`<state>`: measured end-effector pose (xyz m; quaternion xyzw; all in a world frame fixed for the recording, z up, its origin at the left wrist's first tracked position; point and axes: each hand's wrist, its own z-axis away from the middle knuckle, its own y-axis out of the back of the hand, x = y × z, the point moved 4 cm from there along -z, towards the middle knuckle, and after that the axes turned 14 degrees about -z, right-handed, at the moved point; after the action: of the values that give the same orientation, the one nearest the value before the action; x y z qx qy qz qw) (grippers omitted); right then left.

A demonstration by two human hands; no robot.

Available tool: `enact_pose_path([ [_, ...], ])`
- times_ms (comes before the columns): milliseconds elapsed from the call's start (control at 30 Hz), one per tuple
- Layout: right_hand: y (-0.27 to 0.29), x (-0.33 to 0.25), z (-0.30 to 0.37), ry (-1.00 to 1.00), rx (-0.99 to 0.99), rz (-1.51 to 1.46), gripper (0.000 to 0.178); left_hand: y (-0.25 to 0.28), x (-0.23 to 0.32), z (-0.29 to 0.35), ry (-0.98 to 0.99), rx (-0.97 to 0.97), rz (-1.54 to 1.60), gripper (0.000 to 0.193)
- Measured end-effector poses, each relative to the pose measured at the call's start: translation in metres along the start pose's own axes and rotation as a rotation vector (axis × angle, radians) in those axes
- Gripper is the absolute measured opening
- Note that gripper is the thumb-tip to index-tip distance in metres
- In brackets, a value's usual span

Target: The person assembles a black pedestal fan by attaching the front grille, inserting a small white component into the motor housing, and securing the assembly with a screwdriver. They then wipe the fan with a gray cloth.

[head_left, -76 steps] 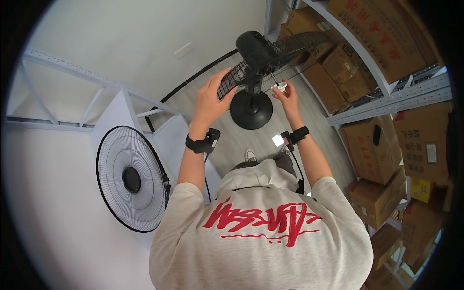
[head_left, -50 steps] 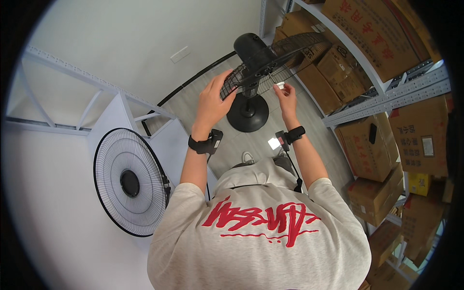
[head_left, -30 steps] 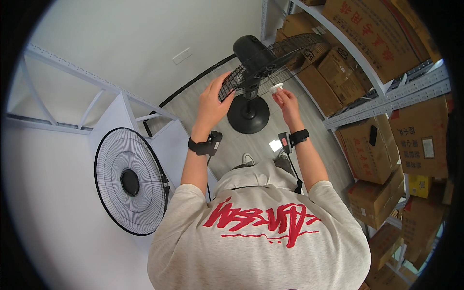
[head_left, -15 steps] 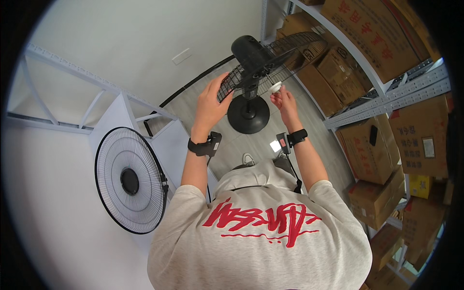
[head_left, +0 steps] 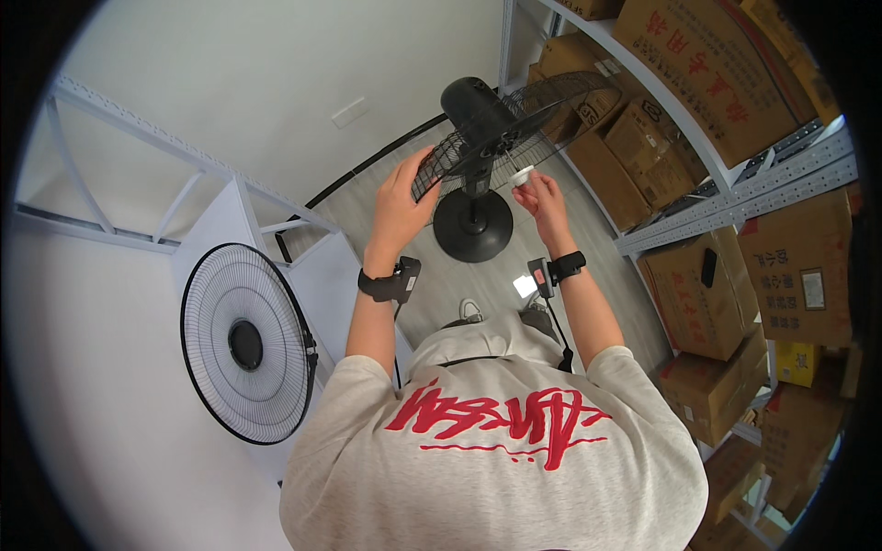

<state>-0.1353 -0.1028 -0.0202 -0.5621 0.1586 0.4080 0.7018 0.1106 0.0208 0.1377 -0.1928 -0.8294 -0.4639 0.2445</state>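
hands: left [head_left: 401, 195] still grips fan grille [head_left: 459, 151] | right [head_left: 542, 197] pinches white cap [head_left: 522, 173], barely moved

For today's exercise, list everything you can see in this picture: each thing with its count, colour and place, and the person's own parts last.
Pedestal fan: one, black, on the floor ahead, rear grille fitted, round base below.
Small cap: one, white, at the fan's hub.
Fan grille: one, white rim with black hub, leaning at lower left.
Cardboard boxes: many, brown, on the shelves at right.
Shelving: grey metal, right side.
Frame: white metal, upper left.
Wrist devices: two, black, one on each wrist.
Left hand: one, gripping the black grille's edge.
Right hand: one, pinching the small cap.
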Motion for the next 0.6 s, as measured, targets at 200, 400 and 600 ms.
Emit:
enact_pose_path([
  [200,0.007,0.005,-0.008,0.157,-0.001,0.092,0.052,-0.002,0.002,-0.003,-0.005,0.005,0.018,0.044],
  [400,0.012,0.008,-0.012,-0.024,-0.043,-0.033,0.054,0.001,0.004,-0.001,0.006,-0.005,-0.008,0.044],
  [600,0.008,0.008,-0.008,0.085,0.027,0.114,0.049,0.000,0.003,-0.001,0.022,-0.013,0.001,0.044],
])
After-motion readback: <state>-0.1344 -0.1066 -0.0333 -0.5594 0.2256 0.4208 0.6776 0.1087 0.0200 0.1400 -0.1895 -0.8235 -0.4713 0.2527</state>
